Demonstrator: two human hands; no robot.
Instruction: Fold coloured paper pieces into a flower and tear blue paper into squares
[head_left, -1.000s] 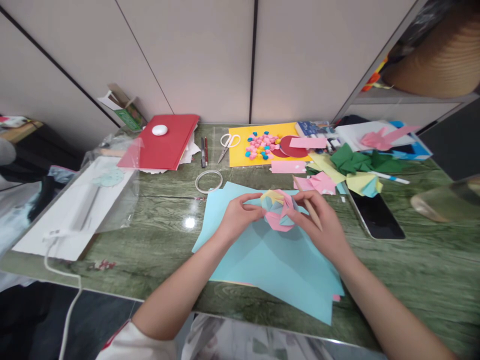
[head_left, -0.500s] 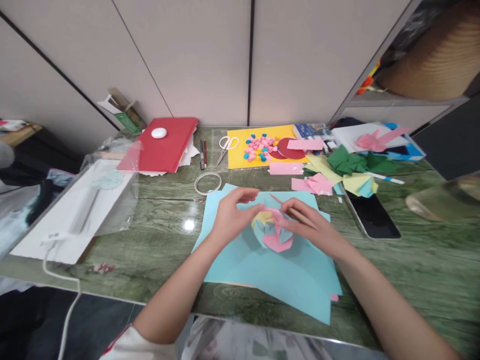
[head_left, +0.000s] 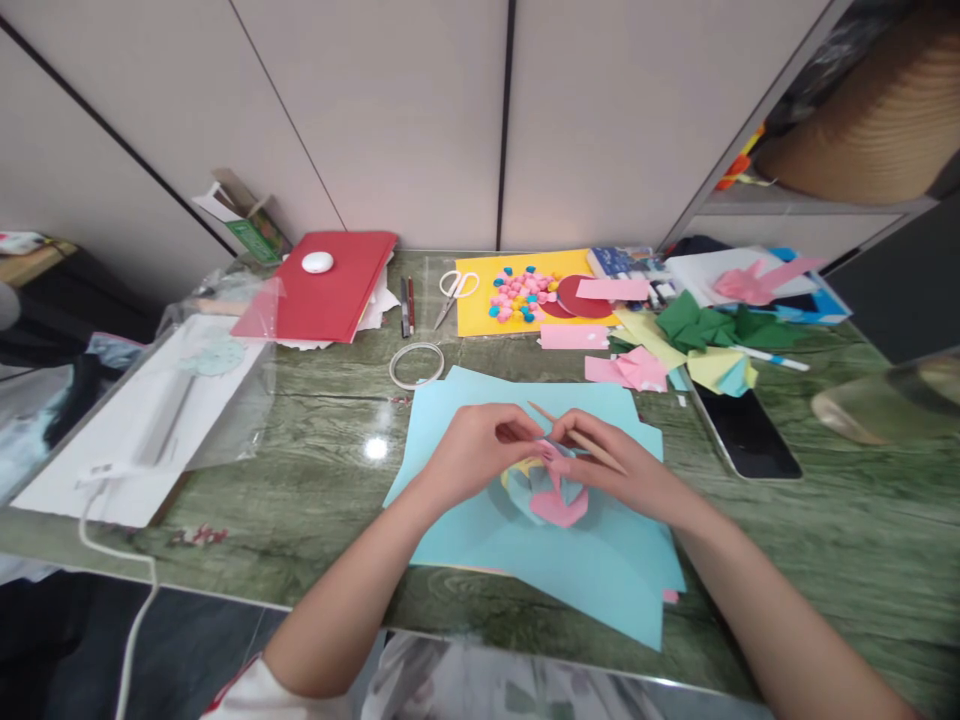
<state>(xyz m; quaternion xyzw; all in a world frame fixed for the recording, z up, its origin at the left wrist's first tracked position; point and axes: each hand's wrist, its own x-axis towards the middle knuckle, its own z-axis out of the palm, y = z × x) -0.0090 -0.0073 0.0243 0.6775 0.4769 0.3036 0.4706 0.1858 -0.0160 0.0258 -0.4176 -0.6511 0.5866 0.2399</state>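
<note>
A folded paper piece in pink, yellow and light blue [head_left: 559,503] is between my hands, above light blue paper sheets [head_left: 480,540]. My left hand [head_left: 480,450] pinches its upper edge, thumb and fingertips together. The fingers of my right hand [head_left: 619,460] are closed on the piece's right side and also hold a thin wooden stick [head_left: 592,447], whose pointed end sticks out toward the upper left. The fingertips of both hands nearly meet at the pink top fold and partly cover it.
Scissors [head_left: 452,293], a white ring [head_left: 416,366] and a yellow sheet [head_left: 472,318] with small coloured balls lie behind the blue paper. Green folded paper [head_left: 694,322] and a phone [head_left: 746,435] are at the right. A red folder [head_left: 330,290] and a plastic-covered white board [head_left: 142,420] are at the left.
My left hand has moved right and down, and its raised fingers have closed onto the paper piece. The piece has shifted slightly downward. The stick's tip has moved a little left and down.
</note>
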